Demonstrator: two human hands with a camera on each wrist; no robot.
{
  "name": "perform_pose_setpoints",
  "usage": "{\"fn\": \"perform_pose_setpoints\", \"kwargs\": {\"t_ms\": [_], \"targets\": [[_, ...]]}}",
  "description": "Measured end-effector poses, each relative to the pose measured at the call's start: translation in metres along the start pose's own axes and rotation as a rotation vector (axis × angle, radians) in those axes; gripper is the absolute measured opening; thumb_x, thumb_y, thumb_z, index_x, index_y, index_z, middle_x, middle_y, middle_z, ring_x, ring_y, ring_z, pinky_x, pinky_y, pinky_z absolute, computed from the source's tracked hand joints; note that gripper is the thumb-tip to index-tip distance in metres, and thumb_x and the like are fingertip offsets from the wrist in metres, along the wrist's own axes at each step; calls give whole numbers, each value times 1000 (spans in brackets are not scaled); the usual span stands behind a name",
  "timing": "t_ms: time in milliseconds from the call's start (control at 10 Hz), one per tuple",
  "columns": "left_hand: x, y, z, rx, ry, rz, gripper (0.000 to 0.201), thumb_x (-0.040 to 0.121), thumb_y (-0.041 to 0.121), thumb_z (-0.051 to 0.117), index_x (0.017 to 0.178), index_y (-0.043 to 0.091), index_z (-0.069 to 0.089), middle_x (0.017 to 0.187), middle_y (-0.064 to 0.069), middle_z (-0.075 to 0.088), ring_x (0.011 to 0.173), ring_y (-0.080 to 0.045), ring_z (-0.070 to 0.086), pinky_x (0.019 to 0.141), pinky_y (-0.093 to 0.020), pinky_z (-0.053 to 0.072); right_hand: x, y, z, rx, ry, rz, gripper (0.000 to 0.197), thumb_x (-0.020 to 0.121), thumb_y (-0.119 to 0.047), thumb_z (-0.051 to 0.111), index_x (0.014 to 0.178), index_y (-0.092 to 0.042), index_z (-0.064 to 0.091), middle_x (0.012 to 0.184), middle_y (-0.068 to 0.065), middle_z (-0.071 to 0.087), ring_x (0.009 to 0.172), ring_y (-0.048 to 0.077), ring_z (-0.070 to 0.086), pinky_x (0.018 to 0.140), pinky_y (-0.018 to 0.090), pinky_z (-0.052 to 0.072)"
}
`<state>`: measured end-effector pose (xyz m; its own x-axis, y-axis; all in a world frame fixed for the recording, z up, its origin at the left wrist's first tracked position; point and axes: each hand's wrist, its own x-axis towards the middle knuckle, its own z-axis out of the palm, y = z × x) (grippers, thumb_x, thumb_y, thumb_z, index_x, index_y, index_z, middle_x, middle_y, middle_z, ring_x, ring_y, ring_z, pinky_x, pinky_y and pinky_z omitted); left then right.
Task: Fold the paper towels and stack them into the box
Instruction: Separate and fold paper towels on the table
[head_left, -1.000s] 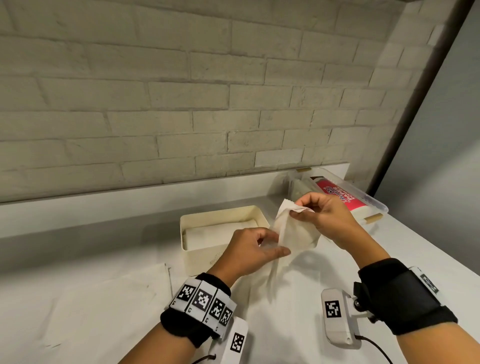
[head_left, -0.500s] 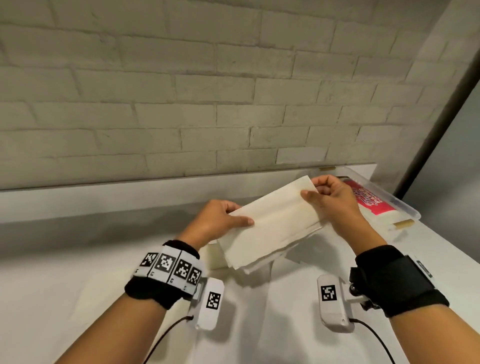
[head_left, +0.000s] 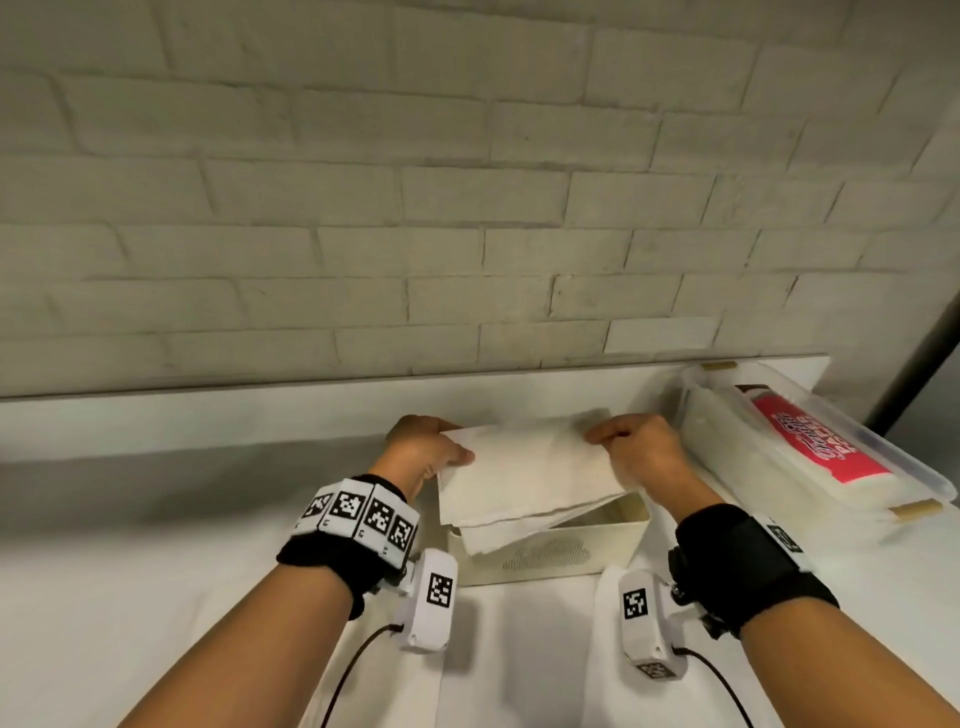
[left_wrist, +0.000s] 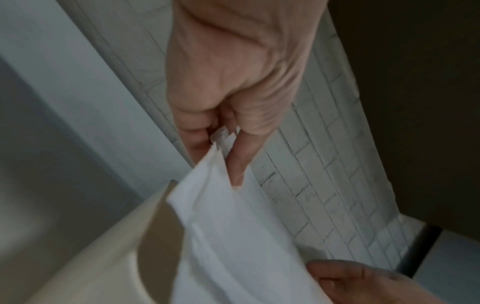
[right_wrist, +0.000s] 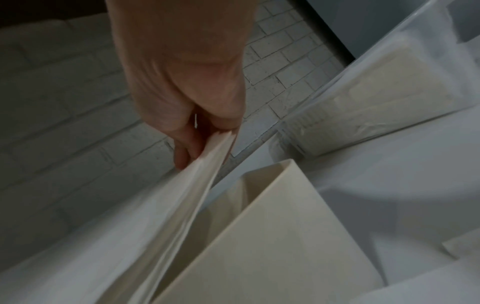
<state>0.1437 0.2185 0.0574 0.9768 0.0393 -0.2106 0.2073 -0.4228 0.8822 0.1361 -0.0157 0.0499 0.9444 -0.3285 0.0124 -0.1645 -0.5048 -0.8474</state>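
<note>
Down and forward goes the towel (head_left: 524, 475) since a second ago: it was hanging upright between the hands, and now it is spread flat and folded over the box (head_left: 550, 551) at centre frame. Left hand (head_left: 423, 454) pinches the far-left corner, thumb on top, fingers curled beneath; the left wrist view shows that pinch plainly. Right hand (head_left: 641, 457) pinches the far-right edge, layers caught between thumb and fingers. Towel's long axis runs left to right, same as the box's, and it sits directly above the opening, tilted, near edge drooping over the front-left rim while the far edge rides higher. Both hands are about equally close, one at each end. Box lies straight below, so the drop looks like a short lowering, level first. Lidded tub (head_left: 810, 447) waits at right on the surface (head_left: 156, 597).
</note>
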Motion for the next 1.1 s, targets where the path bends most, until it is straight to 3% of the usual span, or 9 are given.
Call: {"fn": "perform_pose_setpoints", "kwargs": {"t_ms": [100, 200, 300, 400, 600, 700, 900, 1000, 1100], "targets": [[9, 0, 5, 70, 69, 34, 37, 73, 7, 77, 108, 12, 68, 103, -4, 66, 91, -18, 61, 79, -21, 49, 5, 6, 1, -81, -8, -27, 30, 87, 5, 48, 86, -11, 74, 90, -4, 64, 88, 10, 56, 80, 15, 39], [13, 11, 1, 22, 158, 96, 33, 73, 8, 76, 104, 18, 67, 102, -2, 62, 88, -15, 57, 63, -17, 42, 6, 4, -2, -91, -21, -61, 32, 83, 7, 48, 93, -10, 74, 87, -4, 63, 74, 8, 55, 60, 5, 40], [16, 21, -4, -28, 165, 113, 34, 71, 7, 78, 99, 20, 65, 106, -3, 63, 92, -18, 59, 69, -20, 43, 9, 2, -8, -81, -82, -19, 36, 78, 9, 51, 97, -12, 72, 73, -8, 60, 60, 6, 50, 53, 13, 40], [15, 21, 4, 183, 97, 86, 42, 72, 10, 78, 111, 16, 62, 106, -1, 58, 96, -17, 57, 74, -20, 42, 9, 3, -11, -227, -191, 51, 33, 77, 8, 55, 96, -14, 71, 66, -9, 54, 58, 7, 48, 50, 14, 37], [18, 1, 33, 463, -1, 76, 41, 80, 10, 71, 118, 13, 56, 122, -5, 56, 111, -20, 55, 82, -19, 41, 7, 10, 0, -507, -301, 104, 36, 76, 9, 60, 104, -10, 70, 95, -3, 61, 91, 15, 63, 71, 20, 50], [19, -8, 44, 530, -22, 113, 36, 86, 6, 59, 122, 12, 52, 123, -9, 52, 110, -23, 55, 83, -22, 43, 5, 10, 7, -658, -330, 23, 33, 86, -1, 52, 115, -8, 65, 123, 4, 58, 116, 18, 55, 91, 19, 43], [24, -14, 47, 558, -21, 179, 20, 87, 0, 50, 102, 13, 51, 104, -8, 55, 100, -23, 54, 72, -24, 39, -1, 10, 21, -820, -374, 12, 33, 89, -9, 50, 121, -3, 57, 123, 13, 58, 114, 25, 56, 91, 26, 44], [28, -16, 47, 506, 11, 178, 16, 86, 3, 54, 86, 18, 48, 97, -3, 56, 91, -19, 53, 69, -21, 37, 2, 17, 33, -1060, -384, -58, 36, 88, -13, 53, 123, -6, 53, 125, 9, 55, 113, 22, 56, 90, 25, 44], [29, -15, 44, 333, 48, 139, 15, 82, 11, 66, 86, 19, 54, 91, 3, 53, 84, -12, 50, 69, -17, 36, -4, 12, 40, -1000, -269, -133, 42, 83, -14, 59, 124, -14, 53, 126, 8, 45, 117, 24, 45, 90, 29, 45]]}}
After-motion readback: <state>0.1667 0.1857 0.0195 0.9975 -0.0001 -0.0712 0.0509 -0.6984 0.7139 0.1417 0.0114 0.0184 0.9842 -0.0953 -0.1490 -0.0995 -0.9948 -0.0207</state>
